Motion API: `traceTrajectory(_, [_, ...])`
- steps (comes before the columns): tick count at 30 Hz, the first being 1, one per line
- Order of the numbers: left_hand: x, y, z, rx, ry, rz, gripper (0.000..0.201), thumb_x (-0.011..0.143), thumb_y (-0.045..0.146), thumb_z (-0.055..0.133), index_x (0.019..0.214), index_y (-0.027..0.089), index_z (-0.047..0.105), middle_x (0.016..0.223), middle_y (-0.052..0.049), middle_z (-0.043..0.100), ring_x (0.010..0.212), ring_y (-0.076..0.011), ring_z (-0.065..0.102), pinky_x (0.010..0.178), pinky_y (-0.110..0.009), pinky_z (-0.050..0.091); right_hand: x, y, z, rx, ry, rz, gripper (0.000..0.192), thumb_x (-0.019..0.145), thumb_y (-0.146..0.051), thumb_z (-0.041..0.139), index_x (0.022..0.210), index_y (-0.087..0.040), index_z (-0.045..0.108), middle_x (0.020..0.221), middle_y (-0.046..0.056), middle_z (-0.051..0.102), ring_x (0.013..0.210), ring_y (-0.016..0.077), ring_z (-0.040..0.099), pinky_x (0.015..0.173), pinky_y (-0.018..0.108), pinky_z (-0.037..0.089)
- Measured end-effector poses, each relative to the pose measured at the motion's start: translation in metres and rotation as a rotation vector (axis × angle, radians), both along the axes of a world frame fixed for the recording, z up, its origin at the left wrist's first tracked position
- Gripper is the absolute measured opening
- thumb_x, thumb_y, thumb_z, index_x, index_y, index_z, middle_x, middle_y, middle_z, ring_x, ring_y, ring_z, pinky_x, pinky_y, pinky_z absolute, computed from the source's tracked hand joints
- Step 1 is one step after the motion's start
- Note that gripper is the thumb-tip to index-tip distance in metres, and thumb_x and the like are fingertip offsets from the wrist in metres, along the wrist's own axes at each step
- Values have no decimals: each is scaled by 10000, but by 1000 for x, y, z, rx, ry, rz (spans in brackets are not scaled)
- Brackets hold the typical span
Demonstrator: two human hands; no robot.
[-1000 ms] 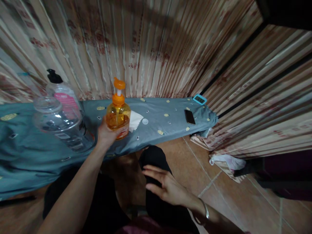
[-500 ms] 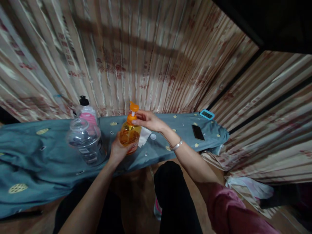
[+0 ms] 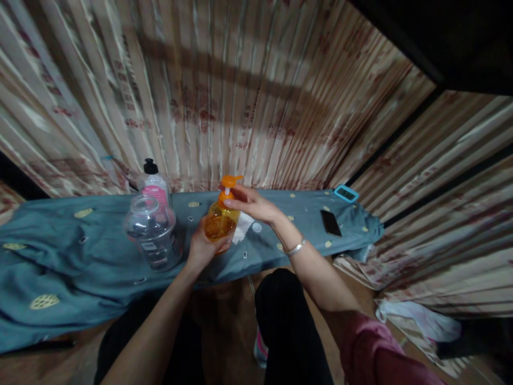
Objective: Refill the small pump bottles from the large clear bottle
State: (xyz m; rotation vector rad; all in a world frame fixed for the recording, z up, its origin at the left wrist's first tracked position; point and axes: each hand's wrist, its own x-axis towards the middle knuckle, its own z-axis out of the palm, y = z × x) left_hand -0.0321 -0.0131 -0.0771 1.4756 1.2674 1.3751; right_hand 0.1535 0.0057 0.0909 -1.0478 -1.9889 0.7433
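Note:
An orange see-through pump bottle [image 3: 220,223] with liquid in it is held over the cloth-covered surface. My left hand [image 3: 203,243] is wrapped round its lower body. My right hand [image 3: 251,204] grips the orange collar under the pump head [image 3: 231,181], thumb in front; the far fingers are partly hidden. The pump's spout points to the right. Just left of my left hand stands a clear, wide-mouthed plastic jar [image 3: 154,235]. Behind the jar is a bottle with a black cap and pink label [image 3: 156,187]. A white cloth or tissue [image 3: 242,229] lies behind the pump bottle.
A blue-green patterned cloth [image 3: 104,251] covers the long bench. A small round white disc [image 3: 257,228], a dark phone [image 3: 331,222] and a blue-framed digital clock [image 3: 346,193] lie to the right. A pleated curtain [image 3: 224,96] hangs along the back.
The pump head has turned, its spout swinging from left to right under my right hand. My left hand stays round the bottle. The whole view has shifted slightly.

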Motion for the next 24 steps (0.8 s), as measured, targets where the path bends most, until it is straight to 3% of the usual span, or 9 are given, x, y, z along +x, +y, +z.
traceTrajectory(2, [0,1,-2,6,7,-5,823,639,347,1048,1387,255,716,1344,-106,896,1272,-396,867,1146,-581,699,0,-1,3,-17,-26,-4,149,1017,-328,923,1081,-235,826,1116,40,906,1128,285,847,1045,422,670])
traceTrajectory(6, [0,2,-5,6,12,8,797,628,340,1048,1348,253,717,1305,-101,899,1248,-401,871,1142,-591,699,-3,-11,6,16,-38,-155,471,957,-554,980,1214,-202,802,1197,124,889,1189,392,816,1119,559,615])
traceTrajectory(8, [0,2,-4,6,3,7,809,625,360,1052,1351,252,715,1305,-105,898,1242,-402,873,1141,-592,698,-2,-13,9,-5,-39,-138,541,918,-496,1019,1306,-198,786,1254,132,893,1231,390,823,1126,542,631])
traceTrajectory(11, [1,0,0,2,-12,-12,822,631,391,1051,1366,252,711,1309,-103,899,1237,-395,876,1134,-582,703,-1,-11,12,-67,-42,-31,357,939,-275,975,1248,-219,805,1248,70,919,1257,305,851,1133,430,661])
traceTrajectory(13, [1,-2,3,-3,-8,-6,808,630,380,1048,1355,256,712,1312,-98,901,1247,-394,875,1138,-580,704,-2,-11,11,-75,-42,-31,227,968,-261,937,1147,-214,806,1207,68,923,1228,299,862,1134,427,662])
traceTrajectory(18, [1,-2,5,-16,10,20,789,622,305,1035,1338,264,708,1319,-98,899,1272,-403,869,1156,-600,696,-3,-14,7,-23,-33,-190,506,910,-539,1002,1187,-187,767,1166,139,892,1145,414,843,1122,609,638])
traceTrajectory(22, [2,-2,5,-18,12,9,794,628,331,1036,1347,249,708,1297,-107,898,1260,-411,871,1148,-609,696,1,-11,10,-59,-22,-50,346,927,-302,988,1219,-252,810,1303,62,915,1306,318,840,1182,458,644])
traceTrajectory(24, [1,-2,5,-18,14,5,788,633,341,1036,1345,252,714,1300,-105,898,1263,-410,869,1147,-602,697,1,-10,11,-66,-23,-23,243,955,-265,959,1157,-244,826,1279,53,927,1293,306,853,1183,438,642])
